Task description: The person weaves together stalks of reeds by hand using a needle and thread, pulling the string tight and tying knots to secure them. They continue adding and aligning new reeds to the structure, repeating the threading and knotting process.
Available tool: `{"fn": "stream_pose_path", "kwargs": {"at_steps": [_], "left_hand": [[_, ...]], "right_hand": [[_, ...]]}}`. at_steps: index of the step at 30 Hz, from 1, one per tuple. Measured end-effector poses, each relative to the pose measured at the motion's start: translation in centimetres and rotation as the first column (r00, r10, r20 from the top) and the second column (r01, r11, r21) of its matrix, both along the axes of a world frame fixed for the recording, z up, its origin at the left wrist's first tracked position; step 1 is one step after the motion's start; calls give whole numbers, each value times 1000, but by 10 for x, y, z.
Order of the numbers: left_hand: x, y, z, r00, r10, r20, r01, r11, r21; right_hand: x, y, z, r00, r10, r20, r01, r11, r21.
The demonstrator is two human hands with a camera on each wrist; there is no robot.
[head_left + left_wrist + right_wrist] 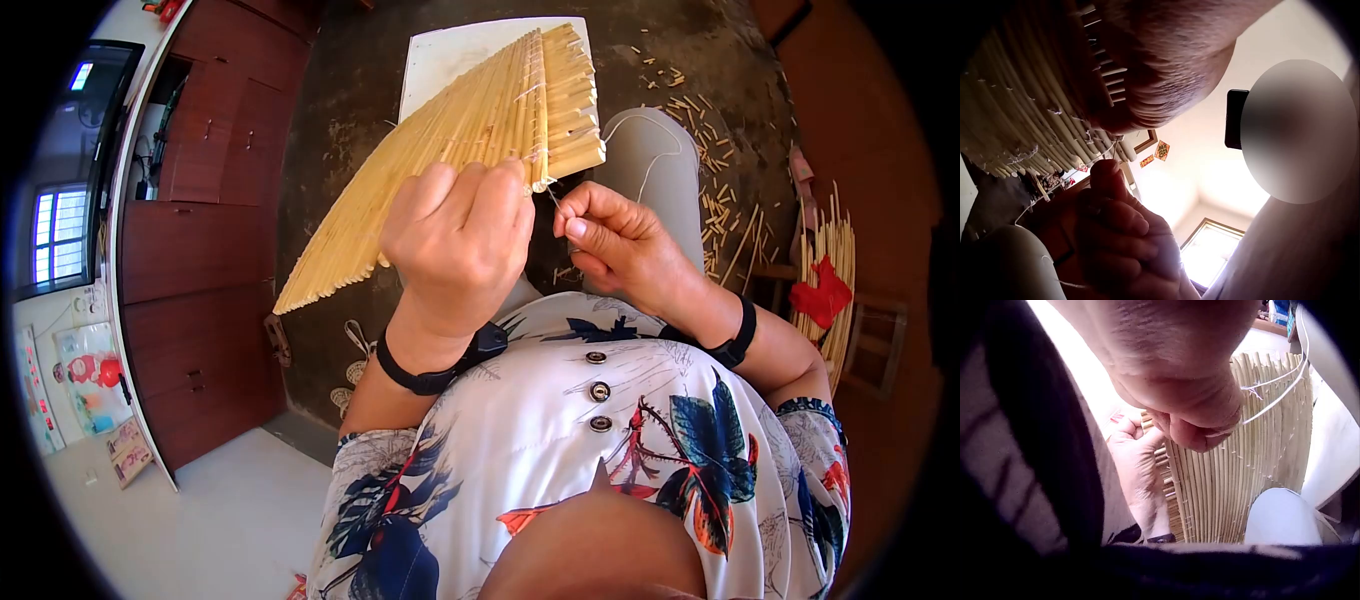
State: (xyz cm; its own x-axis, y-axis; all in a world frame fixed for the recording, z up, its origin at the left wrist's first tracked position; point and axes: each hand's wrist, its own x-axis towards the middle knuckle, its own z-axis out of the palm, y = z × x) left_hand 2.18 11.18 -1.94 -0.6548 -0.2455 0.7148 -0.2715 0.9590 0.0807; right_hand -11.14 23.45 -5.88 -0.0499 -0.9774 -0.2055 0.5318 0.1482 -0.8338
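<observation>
- We see a red-brown cabinet (200,240), indistinct items (170,103) on its open shelf (172,76).
- A stick mat (450,120) slants over a white board (440,58).
- The left hand (462,235) grips its near edge; the right hand (622,240) pinches a needle (555,198) just beside it.
- White thread (636,116) crosses a knee (658,175).

Head view: bright, mostly sharp, heavy fisheye bend, black corners, window reflecting in TV screen (75,150). Left wrist: dim, backlit; window (1213,253) blown out, right hand (1125,240) in shadow, grey oval (1300,131) blurred out. Right wrist: upper left overexposed, reed mat (1229,481) well lit, foreground near-black.
</observation>
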Motion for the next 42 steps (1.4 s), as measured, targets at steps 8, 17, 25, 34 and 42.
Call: {"fn": "stream_pose_path", "kwargs": {"at_steps": [8,17,25,34,42], "left_hand": [[2,3,0,999,25,-25,-26,999,-26],[4,2,-2,994,12,-105,-7,999,54],[5,6,1,998,11,-61,-9,999,30],[6,5,-9,991,-7,-137,-4,996,-84],[12,10,-6,996,13,-91,-14,1000,-13]], "right_hand": [[11,-4,6,999,23,42,-21,999,-39],[0,0,8,974,-79,-214,70,996,-49],[5,-2,0,984,-95,-148,87,994,-61],[8,-4,-6,987,-83,-140,71,993,-91],[-3,3,4,965,6,-264,-13,1000,-25]]}}
